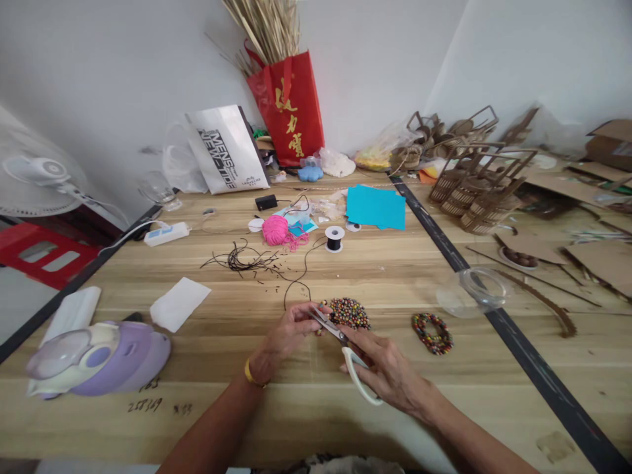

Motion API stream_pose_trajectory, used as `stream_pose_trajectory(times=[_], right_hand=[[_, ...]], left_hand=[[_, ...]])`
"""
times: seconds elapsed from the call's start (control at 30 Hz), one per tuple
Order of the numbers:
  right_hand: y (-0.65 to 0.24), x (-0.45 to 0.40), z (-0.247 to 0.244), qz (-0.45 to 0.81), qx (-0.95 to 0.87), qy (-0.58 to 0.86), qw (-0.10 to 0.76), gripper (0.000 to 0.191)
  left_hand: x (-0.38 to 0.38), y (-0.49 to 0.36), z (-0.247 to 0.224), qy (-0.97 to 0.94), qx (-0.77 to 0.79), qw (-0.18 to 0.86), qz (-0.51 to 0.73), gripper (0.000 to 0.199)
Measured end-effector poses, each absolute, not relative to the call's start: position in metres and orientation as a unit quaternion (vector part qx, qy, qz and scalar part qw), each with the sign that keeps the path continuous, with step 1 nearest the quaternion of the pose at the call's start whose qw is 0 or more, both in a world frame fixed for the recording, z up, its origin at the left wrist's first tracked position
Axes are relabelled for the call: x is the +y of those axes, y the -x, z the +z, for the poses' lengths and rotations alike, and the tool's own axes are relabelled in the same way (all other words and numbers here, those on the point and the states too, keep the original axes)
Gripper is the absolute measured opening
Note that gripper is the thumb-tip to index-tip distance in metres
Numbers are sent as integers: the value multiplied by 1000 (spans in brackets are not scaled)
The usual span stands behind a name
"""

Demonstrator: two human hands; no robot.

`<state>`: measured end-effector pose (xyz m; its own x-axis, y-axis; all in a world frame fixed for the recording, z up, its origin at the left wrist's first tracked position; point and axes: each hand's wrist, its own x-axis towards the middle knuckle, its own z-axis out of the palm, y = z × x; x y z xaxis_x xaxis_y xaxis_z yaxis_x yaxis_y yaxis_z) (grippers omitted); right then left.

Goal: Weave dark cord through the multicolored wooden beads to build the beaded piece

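Note:
My right hand (385, 365) grips a pair of scissors (353, 362) with white handles, their blades pointing up and left toward my left hand. Pinched in the fingers of my left hand (286, 339) is the end of a thin black cord (305, 266). That cord runs back to a white spool (334, 239) wound with black. Small multicoloured beads (350, 312) lie in a heap just behind the blades, and a few show beside my left fingertips. To the right rests a coiled string of beads (432, 333).
Cut black cords (244, 259) and pink yarn (275, 230) lie behind my hands. A purple and white device (106, 359) and white paper (180, 303) are at the left. Blue sheets (376, 207), a clear plastic container (471, 291) and small woven baskets (469, 191) sit farther back and right.

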<state>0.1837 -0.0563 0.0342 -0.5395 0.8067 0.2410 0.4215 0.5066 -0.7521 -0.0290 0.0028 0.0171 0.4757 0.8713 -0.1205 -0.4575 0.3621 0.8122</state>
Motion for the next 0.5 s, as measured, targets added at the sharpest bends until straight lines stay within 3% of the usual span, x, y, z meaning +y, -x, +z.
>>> stream_pose_trajectory(times=[0.27, 0.5], right_hand=[[-184, -59, 23, 295, -836, 352, 302, 52], [-175, -67, 24, 199, -919, 273, 202, 44]], left_hand=[[4, 31, 21, -363, 282, 780, 425, 31], [22, 46, 28, -316, 288, 732, 531, 29]])
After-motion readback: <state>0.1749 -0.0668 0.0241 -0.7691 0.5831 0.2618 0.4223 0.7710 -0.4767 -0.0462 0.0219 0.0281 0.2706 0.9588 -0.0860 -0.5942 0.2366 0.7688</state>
